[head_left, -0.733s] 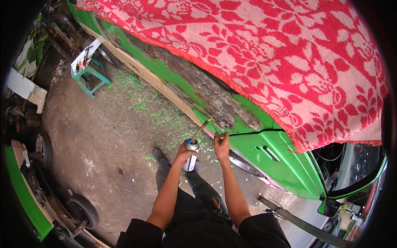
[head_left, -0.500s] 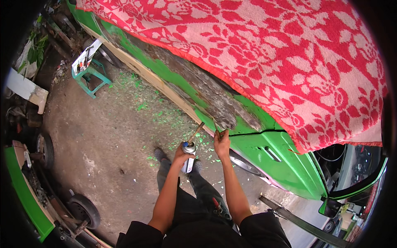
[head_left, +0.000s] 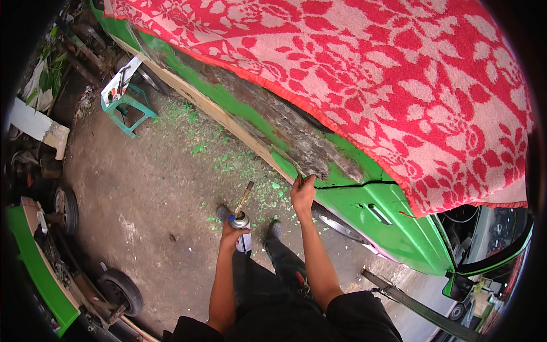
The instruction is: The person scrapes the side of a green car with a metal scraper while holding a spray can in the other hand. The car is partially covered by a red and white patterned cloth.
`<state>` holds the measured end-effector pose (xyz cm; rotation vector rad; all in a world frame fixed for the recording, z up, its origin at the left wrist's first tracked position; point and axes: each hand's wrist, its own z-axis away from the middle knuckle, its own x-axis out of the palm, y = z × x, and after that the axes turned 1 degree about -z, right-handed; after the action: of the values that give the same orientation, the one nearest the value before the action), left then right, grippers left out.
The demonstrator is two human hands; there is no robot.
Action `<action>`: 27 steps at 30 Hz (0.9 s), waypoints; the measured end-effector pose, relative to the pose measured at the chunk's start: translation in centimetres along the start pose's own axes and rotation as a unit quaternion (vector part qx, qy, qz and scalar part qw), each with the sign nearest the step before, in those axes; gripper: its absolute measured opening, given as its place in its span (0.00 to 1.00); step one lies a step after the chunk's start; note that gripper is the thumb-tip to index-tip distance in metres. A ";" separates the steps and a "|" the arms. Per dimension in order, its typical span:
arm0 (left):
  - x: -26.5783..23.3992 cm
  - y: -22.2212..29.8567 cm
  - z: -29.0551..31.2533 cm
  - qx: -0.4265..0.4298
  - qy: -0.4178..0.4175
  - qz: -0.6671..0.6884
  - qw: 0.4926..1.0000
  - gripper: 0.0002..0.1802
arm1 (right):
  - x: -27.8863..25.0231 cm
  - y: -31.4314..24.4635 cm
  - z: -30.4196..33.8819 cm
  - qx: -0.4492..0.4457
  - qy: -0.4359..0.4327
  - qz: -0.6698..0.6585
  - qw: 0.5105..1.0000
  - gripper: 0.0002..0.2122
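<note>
My left hand is wrapped round a gas torch: a white canister with a metal burner tube and a blue knob. The tube points up and away from the car, toward the far floor. At the lower edge of the stripped band of the green car body, my right hand is closed on a thin, flat scraper-like tool. Its tip meets the panel, and most of it is hidden by my fingers. Bare, mottled grey-brown metal shows there between strips of green paint.
A red and pink flowered towel covers the upper car. The green door and its mirror are at right. A teal stool bearing tools stands far left. Green paint flakes litter the floor. Loose wheels lie left.
My left hand has drawn the torch down and to the left, away from the panel. My right hand stays at the panel edge, shifted slightly left and up.
</note>
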<state>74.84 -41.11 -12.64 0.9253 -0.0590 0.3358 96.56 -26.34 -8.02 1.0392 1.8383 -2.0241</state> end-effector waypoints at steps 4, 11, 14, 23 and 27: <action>0.3 0.6 0.1 0.001 0.010 -0.005 1.000 0.30 | 0.7 0.3 0.8 -0.009 0.023 -0.023 0.999 0.10; 1.8 2.4 0.5 -0.007 0.011 -0.036 0.999 0.30 | 1.4 0.5 1.4 -0.020 0.029 0.007 0.999 0.10; 1.9 2.5 -0.1 0.015 0.005 -0.036 0.999 0.29 | 0.8 0.2 1.1 -0.009 0.014 -0.011 1.000 0.12; 2.0 2.0 -1.1 -0.041 0.009 -0.075 0.996 0.35 | 0.5 -0.3 1.0 -0.021 0.033 0.007 0.999 0.12; 1.5 2.0 -1.1 -0.035 0.000 -0.076 0.996 0.36 | 0.4 -0.2 1.1 -0.017 0.044 0.008 0.999 0.12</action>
<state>75.53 -38.77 -11.51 0.8543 -0.0007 0.1916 95.73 -27.17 -8.15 1.1464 1.8928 -1.9613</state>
